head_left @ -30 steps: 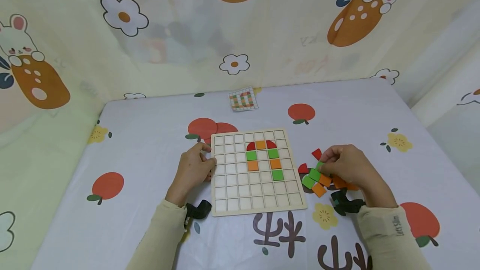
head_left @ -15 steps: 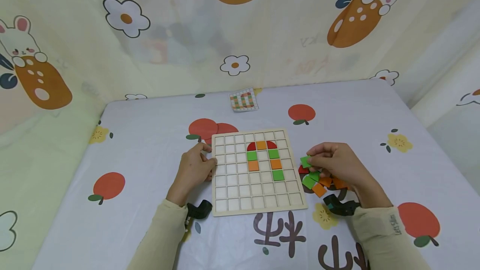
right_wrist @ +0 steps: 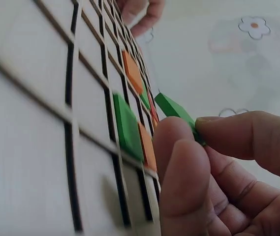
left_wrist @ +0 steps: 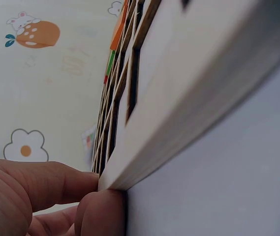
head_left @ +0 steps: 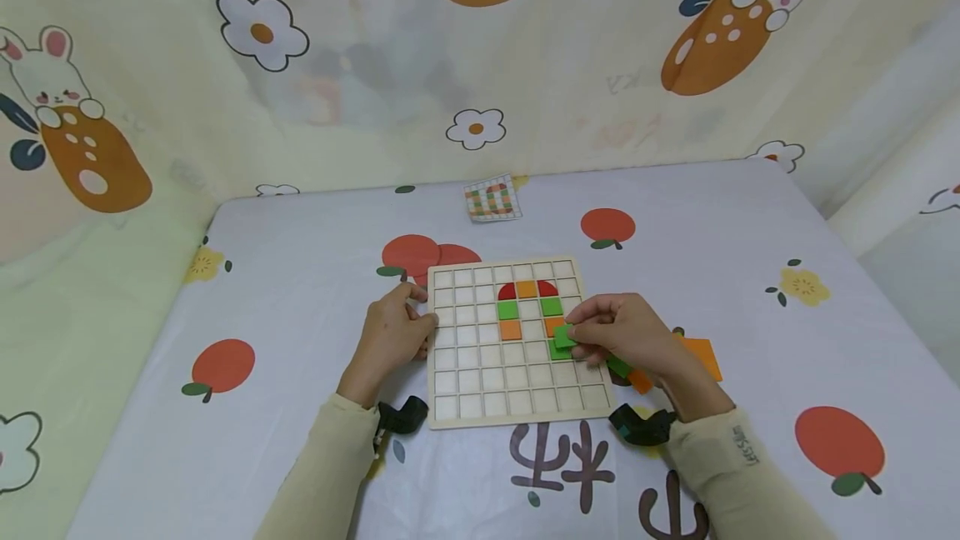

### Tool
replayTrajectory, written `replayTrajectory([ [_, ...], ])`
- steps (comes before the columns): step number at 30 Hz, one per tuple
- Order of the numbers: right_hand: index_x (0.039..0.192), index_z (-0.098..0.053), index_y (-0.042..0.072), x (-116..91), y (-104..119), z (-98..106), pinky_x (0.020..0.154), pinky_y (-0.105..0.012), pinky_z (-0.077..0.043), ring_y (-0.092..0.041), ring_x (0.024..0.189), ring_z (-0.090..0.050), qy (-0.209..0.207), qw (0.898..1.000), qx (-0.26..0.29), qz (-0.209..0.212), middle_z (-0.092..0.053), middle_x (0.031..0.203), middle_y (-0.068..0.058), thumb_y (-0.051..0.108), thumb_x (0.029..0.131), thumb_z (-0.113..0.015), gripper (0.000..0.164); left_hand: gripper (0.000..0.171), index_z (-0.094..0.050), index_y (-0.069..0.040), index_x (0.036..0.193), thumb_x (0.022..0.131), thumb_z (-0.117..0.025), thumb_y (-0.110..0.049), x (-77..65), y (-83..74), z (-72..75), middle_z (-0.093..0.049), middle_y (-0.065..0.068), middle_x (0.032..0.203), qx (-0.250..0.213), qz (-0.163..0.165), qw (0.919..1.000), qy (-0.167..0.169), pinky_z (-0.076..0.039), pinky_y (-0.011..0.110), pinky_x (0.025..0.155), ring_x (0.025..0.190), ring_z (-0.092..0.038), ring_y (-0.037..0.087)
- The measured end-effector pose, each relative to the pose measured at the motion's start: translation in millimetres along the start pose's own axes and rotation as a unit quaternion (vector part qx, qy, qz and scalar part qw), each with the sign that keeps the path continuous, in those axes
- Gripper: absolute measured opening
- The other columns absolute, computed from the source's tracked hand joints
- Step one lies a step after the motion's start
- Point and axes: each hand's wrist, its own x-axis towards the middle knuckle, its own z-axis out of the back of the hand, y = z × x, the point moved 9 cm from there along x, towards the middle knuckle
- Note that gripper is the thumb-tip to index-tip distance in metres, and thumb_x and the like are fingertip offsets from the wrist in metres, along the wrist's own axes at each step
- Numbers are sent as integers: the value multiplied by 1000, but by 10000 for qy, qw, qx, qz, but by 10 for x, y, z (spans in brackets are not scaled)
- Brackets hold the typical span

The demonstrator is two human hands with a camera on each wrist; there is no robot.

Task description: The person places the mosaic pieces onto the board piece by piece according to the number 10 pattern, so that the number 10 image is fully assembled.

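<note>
A pale wooden grid board lies flat on the table. My left hand holds its left edge, with thumb and finger against the rim in the left wrist view. Above the board's right side, my right hand pinches a green square tile between thumb and fingers, clear of the surface in the right wrist view. Set in the cells are two red rounded pieces, an orange tile between them, and green and orange tiles below in two columns. A green tile sits lowest in the right column.
Loose orange tiles and green tiles lie right of the board, partly hidden by my right hand. A small printed card with a coloured grid pattern lies at the back. A patterned cloth hangs behind the table.
My right hand has lifted a green tile from the loose pile and carried it left over the board. My left hand stays at the board's left edge.
</note>
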Motion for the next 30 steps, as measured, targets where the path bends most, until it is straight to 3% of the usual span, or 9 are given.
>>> replayTrajectory([
  [9,111,-70,-7,109,101,-309,63,-29,-63,-22,72,-75,196,9998,58,13,-77,89,-15,9,96,-73,22,29,-62,-1,121,93,-70,-8,6,23,7,-58,10,77,-65,60,10000,7,-57,28,48,49,-63,16],
  [19,104,-73,0,157,66,-461,53,-23,-53,-20,64,-68,15,9994,-158,-319,-73,77,-11,12,94,-76,16,28,-62,-2,121,94,-69,-8,3,-1,10,-57,10,76,-60,27,10000,23,-57,28,48,49,-62,15],
  [30,100,-76,2,172,107,-517,52,-24,-50,-18,60,-63,-134,9974,-697,101,-71,73,-8,13,93,-76,13,30,-62,-2,122,94,-69,-8,10,10,9,-58,10,76,-55,68,10000,30,-57,28,48,49,-63,16],
])
